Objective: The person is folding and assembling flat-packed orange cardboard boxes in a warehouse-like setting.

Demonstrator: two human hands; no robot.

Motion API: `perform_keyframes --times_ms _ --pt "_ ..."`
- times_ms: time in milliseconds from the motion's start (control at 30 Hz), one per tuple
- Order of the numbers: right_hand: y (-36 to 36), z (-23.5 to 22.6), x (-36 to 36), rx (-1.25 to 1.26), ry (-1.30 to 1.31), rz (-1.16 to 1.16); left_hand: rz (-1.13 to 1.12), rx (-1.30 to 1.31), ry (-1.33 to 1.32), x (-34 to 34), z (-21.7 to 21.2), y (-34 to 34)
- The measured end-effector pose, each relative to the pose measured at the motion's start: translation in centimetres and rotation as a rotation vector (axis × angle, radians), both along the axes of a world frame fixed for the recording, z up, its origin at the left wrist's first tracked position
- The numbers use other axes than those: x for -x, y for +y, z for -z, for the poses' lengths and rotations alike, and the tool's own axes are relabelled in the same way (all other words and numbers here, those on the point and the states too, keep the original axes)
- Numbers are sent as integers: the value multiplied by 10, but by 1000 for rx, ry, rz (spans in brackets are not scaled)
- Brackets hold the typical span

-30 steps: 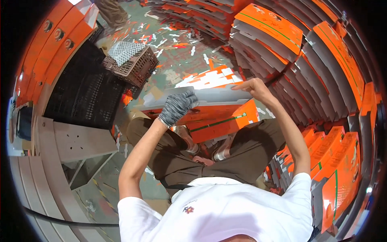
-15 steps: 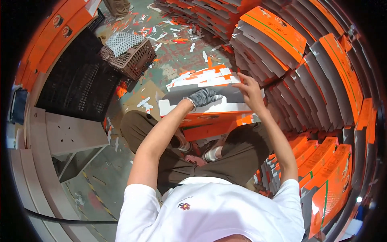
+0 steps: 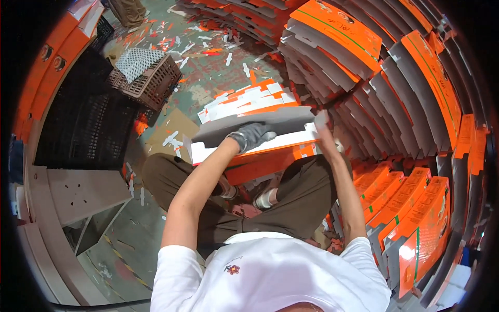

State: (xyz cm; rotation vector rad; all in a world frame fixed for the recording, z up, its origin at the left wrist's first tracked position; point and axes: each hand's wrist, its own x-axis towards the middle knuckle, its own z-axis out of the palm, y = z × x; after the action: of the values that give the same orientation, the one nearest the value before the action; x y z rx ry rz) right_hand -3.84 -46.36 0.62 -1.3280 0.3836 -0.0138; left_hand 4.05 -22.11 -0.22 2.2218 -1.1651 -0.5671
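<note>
A gloved left hand [image 3: 253, 135] lies flat on a grey cardboard sheet [image 3: 260, 122] topping a stack over the lap. The bare right hand [image 3: 323, 130] grips its right edge, close against leaning orange-and-grey carton stacks [image 3: 364, 78]; open littered floor [image 3: 208, 78] lies ahead-left.

Left hand [image 3: 253, 136]: gloved, fingers spread flat, palm down, arm stretched forward.
Right hand [image 3: 323, 130]: bare, fingers curled closed, forearm raised beside it.
</note>
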Motion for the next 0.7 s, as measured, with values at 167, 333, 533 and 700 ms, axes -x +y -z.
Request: perform_keyframes --times_ms 167,333,533,700 --pt "-5 0 -2 999 -494 -517 157 231 -261 -4 32 -58" --pt "-9 -8 7 150 18 -360 242 61 -397 14 -2 -66" --pt "-16 18 -2 -10 27 -273 62 300 -784 39 -43 -13" --pt "-10 2 2 -32 79 -247 -767 612 -381 23 -59 142"
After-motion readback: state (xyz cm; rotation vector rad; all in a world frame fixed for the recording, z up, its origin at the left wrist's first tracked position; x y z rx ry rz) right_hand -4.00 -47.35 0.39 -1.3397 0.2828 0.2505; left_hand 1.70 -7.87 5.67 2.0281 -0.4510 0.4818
